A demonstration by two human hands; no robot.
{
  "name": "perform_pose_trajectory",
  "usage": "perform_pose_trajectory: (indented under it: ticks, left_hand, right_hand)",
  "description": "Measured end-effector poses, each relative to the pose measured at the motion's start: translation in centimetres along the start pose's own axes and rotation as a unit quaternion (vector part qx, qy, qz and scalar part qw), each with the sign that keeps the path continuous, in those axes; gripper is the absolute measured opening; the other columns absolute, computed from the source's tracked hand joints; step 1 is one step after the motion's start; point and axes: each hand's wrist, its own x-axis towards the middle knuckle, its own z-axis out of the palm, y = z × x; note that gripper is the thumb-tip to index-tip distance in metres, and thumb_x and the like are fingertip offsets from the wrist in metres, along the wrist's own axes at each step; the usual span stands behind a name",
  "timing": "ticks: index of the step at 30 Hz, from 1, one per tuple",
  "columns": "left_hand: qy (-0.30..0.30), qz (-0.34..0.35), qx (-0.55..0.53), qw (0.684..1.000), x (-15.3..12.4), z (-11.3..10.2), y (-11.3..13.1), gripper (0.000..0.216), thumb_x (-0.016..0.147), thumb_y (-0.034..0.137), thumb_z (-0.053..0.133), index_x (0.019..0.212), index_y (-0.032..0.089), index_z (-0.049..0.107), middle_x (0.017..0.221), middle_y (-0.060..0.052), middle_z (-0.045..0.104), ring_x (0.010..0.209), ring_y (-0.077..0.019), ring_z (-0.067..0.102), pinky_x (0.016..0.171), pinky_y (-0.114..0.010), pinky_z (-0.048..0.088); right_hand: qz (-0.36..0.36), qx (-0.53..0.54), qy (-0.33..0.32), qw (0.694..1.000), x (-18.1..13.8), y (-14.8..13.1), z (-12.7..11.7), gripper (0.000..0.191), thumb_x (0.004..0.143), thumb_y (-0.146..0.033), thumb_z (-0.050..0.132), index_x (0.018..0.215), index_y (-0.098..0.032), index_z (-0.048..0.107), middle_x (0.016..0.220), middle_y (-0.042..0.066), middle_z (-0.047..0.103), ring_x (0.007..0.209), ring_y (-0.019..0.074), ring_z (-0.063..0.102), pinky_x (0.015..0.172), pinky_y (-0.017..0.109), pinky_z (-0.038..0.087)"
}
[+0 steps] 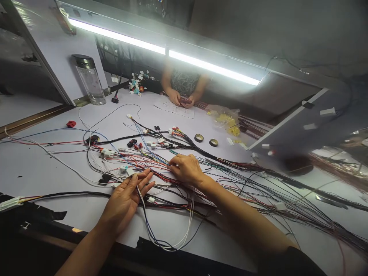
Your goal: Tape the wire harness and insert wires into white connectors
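A tangled wire harness [178, 153] of red, black, blue and white wires with white connectors spreads over the white table [34, 168]. My left hand [126, 197] lies over it with fingers stretched out, a white and a dark wire [143, 214] running between the fingers. My right hand [186, 168] rests on the wires just to the right, its fingers curled down and pinching into the bundle. A small white connector [151, 199] lies beside my left hand.
Two tape rolls [199, 137] lie beyond the harness. A clear bottle [91, 80] stands at the back left, and a red part [71, 124] lies on the left. A bag of yellow parts [227, 117] sits at the back. Another person's hands [181, 99] work across the table.
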Motion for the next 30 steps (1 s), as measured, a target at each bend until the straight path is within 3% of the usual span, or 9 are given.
perform_pose_trajectory:
  ticks: [4,14,22,30]
  left_hand:
    - [0.003,-0.013,0.003,1.000,0.0,0.1,0.2,0.019,0.090,0.026,0.056,0.089,0.012,0.069,0.132,-0.016,0.059,0.123,-0.0310,0.054,0.100,-0.041,0.049]
    - [0.008,-0.015,0.008,1.000,0.1,-0.1,0.2,0.019,0.090,0.024,0.055,0.089,0.012,0.069,0.132,-0.016,0.059,0.123,-0.0318,0.054,0.099,-0.041,0.050]
    - [0.004,-0.017,0.003,1.000,0.0,0.0,0.3,0.020,0.091,0.025,0.054,0.089,0.012,0.069,0.131,-0.017,0.060,0.122,-0.0315,0.054,0.098,-0.040,0.051]
    - [-0.006,-0.009,-0.006,1.000,0.0,-0.1,0.0,0.020,0.091,0.027,0.055,0.088,0.012,0.069,0.131,-0.016,0.060,0.124,-0.0316,0.053,0.102,-0.042,0.047]
  right_hand:
    - [0.009,-0.012,-0.031,0.999,-0.4,1.2,-0.4,0.015,0.090,-0.031,0.057,0.093,-0.025,0.071,0.096,0.000,0.071,0.085,0.0154,0.062,0.076,0.029,0.033]
    - [0.039,0.038,-0.030,0.998,-0.4,2.8,0.0,0.021,0.093,-0.039,0.054,0.093,-0.027,0.070,0.095,-0.001,0.072,0.084,0.0159,0.062,0.071,0.027,0.033]
    - [-0.017,-0.024,0.024,0.999,0.0,1.7,0.4,0.020,0.088,-0.015,0.052,0.097,-0.025,0.068,0.105,0.002,0.067,0.092,0.0168,0.059,0.077,0.032,0.029]
    - [-0.024,-0.051,-0.006,0.998,0.8,0.1,0.2,0.020,0.094,-0.030,0.052,0.094,-0.021,0.069,0.102,0.004,0.067,0.090,0.0175,0.060,0.077,0.034,0.027]
